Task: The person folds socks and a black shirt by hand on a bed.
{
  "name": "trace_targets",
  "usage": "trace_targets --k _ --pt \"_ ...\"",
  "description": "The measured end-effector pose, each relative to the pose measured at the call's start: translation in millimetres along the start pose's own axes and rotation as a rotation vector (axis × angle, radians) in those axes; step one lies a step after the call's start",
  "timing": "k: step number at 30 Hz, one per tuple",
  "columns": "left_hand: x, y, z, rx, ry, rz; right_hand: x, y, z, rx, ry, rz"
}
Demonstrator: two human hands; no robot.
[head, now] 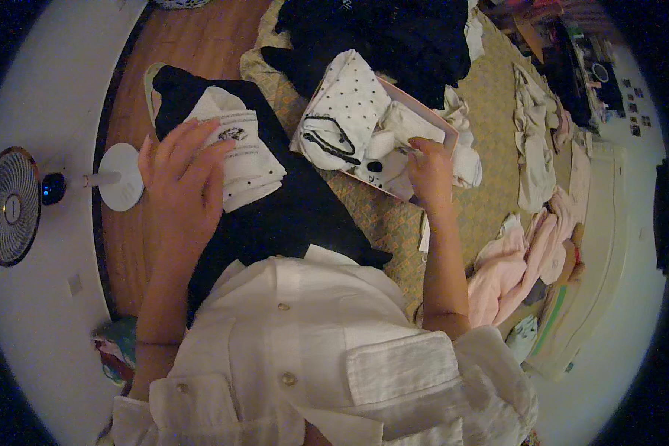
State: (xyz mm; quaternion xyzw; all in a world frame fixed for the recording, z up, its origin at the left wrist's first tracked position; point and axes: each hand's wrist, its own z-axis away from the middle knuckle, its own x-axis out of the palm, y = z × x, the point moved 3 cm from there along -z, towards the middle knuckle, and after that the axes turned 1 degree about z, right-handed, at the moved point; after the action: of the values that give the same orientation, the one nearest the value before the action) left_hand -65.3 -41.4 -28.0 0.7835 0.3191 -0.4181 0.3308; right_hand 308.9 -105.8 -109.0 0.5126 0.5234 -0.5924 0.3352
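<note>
A stack of white folded fabric, apparently socks [245,161], lies on my black-clad leg [295,206]. It bears grey stripes, a dark printed motif and small black dots. My left hand [187,173] rests over its left side, fingers spread and slightly bent. To the right, a shallow pink-edged box [449,127] holds rolled white cloth items [410,124]. White fabric with black dots [359,92] and a black-trimmed white piece [326,148] lie over its left side. My right hand [430,170] reaches over the box's right edge, fingertips bent at the white cloth; whether they grip it is hidden.
A patterned bed cover [379,228] lies beneath the box. Black clothing [373,39] is heaped behind it. Pink garments [504,273] and pale trousers [529,139] lie to the right. A standing fan [12,206] with a round white base [121,177] is at left, by the wooden floor [195,39].
</note>
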Motion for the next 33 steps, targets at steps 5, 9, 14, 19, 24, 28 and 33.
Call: trace_targets --k 5,9,14,19,24,28,33 --pt "0.4 4.5 1.7 -0.102 -0.165 0.093 26.6 -17.6 -14.3 -0.27 0.039 -0.087" --pt "-2.0 4.9 0.3 -0.11 -0.158 0.071 27.8 -19.4 -17.3 -0.293 -0.138 0.1" --pt "9.5 2.0 -3.1 -0.047 -0.251 0.037 14.8 18.0 -17.8 0.07 0.049 -0.352" --pt "21.1 -6.4 6.2 -0.011 -0.156 0.178 21.3 13.2 -21.4 0.325 0.186 -0.263" --pt "19.2 -3.3 11.3 -0.042 -0.126 0.177 59.5 -12.2 -32.7 0.315 0.235 -0.405" --pt "18.6 -0.1 8.6 -0.031 -0.141 0.181 55.1 -22.3 -24.7 0.181 0.124 -0.326" --pt "20.4 6.6 6.7 0.008 -0.141 0.149 69.8 -24.1 -28.9 -0.164 0.023 -0.164"
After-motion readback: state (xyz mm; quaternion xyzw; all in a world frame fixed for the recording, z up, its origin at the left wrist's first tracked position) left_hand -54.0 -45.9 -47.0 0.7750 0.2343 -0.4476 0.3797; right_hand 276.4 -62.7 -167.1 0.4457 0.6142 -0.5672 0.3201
